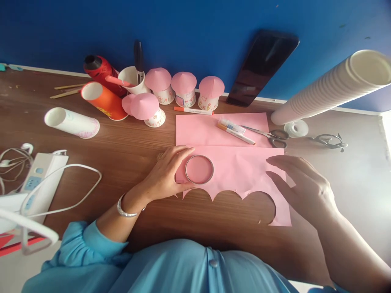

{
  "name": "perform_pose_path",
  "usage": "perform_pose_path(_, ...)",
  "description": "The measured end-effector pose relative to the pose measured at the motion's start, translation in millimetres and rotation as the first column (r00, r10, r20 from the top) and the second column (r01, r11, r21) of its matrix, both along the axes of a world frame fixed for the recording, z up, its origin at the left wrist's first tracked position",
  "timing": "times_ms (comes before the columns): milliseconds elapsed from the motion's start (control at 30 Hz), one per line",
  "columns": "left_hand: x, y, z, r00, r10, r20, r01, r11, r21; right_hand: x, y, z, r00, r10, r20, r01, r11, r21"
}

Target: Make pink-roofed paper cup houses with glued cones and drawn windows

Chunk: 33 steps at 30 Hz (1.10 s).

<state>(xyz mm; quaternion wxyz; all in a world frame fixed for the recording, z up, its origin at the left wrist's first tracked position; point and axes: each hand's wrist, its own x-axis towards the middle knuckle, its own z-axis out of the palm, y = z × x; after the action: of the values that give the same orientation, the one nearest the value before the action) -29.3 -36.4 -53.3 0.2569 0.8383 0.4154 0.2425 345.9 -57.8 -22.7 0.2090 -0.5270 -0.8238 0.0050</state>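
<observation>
On a pink paper sheet (241,167) with scalloped cut-outs along its near edge lies a thin round metal ring (185,169) that looks like a bangle. My left hand (169,173) curves about the ring's left side, thumb and fingers apart; whether it touches the ring I cannot tell. Over the sheet's right edge, my right hand (305,187) is held open with nothing in it. A second pink sheet (195,130) lies behind, bearing scissors (269,135), a glue-like clear tube (230,125) and an orange-capped marker (236,134).
Paper cups with pink cone tops (183,83) stand at the back, near an orange cup (104,99) and a white cup (71,122). A phone (262,67) leans on the blue wall. At right rises a cup stack (326,87); a power strip (42,183) lies left.
</observation>
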Motion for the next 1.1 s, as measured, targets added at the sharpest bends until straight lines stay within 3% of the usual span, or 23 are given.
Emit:
perform_pose_path(167,-0.4,1.4,-0.9,1.0,-0.013,-0.024,0.013,1.0,0.005,-11.0,27.6,12.1,0.998,0.037,0.058,-0.043,0.994,0.102)
perform_pose_path(333,-1.2,1.9,-0.5,1.0,-0.008,-0.021,0.008,1.0,0.006,-30.8,64.0,0.0,0.991,0.107,0.082,-0.115,0.989,0.098)
perform_pose_path(533,-2.9,2.4,-3.7,0.999,0.019,-0.028,-0.02,1.0,-0.019,-36.6,93.9,-12.1,0.989,0.065,0.133,-0.077,0.993,0.087)
perform_pose_path(833,-3.7,2.8,-4.1,1.0,0.023,-0.002,-0.023,1.0,-0.016,-34.4,104.3,-9.8,0.99,0.033,0.14,-0.045,0.995,0.084)
perform_pose_path(1100,-4.9,2.2,-5.5,0.999,0.036,0.013,-0.036,0.999,-0.026,-19.9,90.1,-18.6,0.993,-0.031,0.115,0.025,0.998,0.057)
